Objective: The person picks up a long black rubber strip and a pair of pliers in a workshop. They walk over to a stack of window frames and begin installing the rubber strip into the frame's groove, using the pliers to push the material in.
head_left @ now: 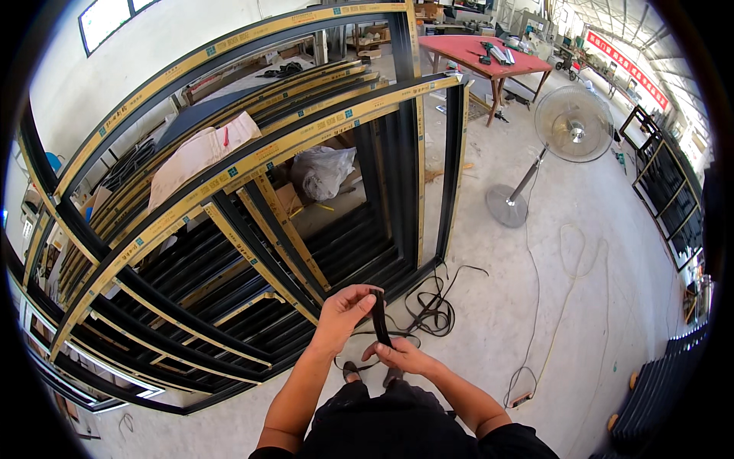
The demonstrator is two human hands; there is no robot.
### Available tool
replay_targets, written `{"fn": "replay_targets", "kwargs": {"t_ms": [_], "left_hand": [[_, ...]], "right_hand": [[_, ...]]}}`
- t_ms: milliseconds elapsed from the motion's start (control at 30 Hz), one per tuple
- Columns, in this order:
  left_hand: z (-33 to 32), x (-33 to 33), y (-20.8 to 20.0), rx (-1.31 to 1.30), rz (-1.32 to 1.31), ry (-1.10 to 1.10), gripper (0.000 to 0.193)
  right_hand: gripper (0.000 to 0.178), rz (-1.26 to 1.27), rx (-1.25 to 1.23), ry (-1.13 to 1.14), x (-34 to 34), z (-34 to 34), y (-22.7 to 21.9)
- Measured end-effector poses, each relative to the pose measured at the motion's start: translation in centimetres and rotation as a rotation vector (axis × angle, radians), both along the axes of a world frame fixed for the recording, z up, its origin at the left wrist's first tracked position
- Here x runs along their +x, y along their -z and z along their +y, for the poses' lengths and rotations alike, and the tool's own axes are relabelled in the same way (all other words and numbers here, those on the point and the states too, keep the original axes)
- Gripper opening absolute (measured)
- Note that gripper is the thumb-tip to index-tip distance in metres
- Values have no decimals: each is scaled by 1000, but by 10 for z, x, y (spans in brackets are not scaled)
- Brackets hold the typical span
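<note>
In the head view, we see the left hand [342,317] pinching the upper end of a black strip [380,320] between thumb and fingers, while the right hand [400,356] grips its lower end, so both hands are closed on it. The strip is in the air in front of our body, above the floor [489,306] and just beside the tall frame [306,136]. What could go wrong, we judge, starts below: black loops [437,312] lie tangled on the floor near our shoes [350,370], and a foot caught in them might trip us. If they belong to the same length, which we cannot tell, a pull could tighten the tangle or jerk the strip from our fingertips. A light pinch could also let one end slip, and bending it too sharply might leave a crease. Swinging an arm to our left risks knocking the frame's edge. As for looks, the strip is dark, narrow and long for its width, standing nearly upright with a slight lean, and seems to carry lengthwise ridges or doubled layers; its finer profile is too small to make out.
</note>
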State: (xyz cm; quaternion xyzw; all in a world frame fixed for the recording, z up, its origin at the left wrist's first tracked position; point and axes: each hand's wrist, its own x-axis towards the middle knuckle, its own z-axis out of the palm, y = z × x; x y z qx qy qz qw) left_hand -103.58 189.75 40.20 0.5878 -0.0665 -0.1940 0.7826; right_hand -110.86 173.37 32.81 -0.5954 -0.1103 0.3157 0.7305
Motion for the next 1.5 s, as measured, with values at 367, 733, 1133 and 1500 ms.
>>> {"fn": "replay_targets", "kwargs": {"t_ms": [367,733,1133,1500], "left_hand": [[1,-1,1,299,-149,-45,17],[2,5,4,741,-358,263,17],[0,4,41,278,56,362,15],[45,33,119,-309,562,-196,11]], "right_hand": [[37,-595,-394,494,35,-18,-32],[27,-678,-557,255,40,-25,-53],[28,-930,-628,226,34,-30,-45],[10,-1071,-748,325,41,-27,-49]]}}
